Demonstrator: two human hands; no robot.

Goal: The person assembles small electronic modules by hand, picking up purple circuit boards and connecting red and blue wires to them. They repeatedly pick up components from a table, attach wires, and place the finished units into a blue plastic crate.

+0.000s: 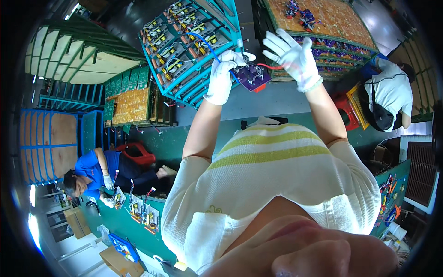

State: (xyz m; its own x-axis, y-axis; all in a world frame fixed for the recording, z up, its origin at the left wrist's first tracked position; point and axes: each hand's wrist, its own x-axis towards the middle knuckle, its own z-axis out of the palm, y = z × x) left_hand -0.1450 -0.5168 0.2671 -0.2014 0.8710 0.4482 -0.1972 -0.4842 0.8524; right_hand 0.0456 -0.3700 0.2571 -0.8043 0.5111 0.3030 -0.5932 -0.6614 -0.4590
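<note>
My left hand (222,76), in a white glove, grips a purple circuit board (251,78) by its left edge and upper corner. Dark and silvery parts stand on the board. A blue wire (203,40) arches up and left from near that hand. My right hand (295,60), gloved too, is raised with the fingers spread, apart from the board. A red wire (270,67) stretches from the board to the right palm, and I see no fingers closed around it. Below the board shows a red object (260,87), mostly hidden.
Ahead left stands a teal rack (170,90) with boards of yellow and copper parts. A layered wooden rack (323,21) with purple boards is ahead right. One co-worker (99,166) handles boards at a green bench (104,217); another person (390,92) is at the right.
</note>
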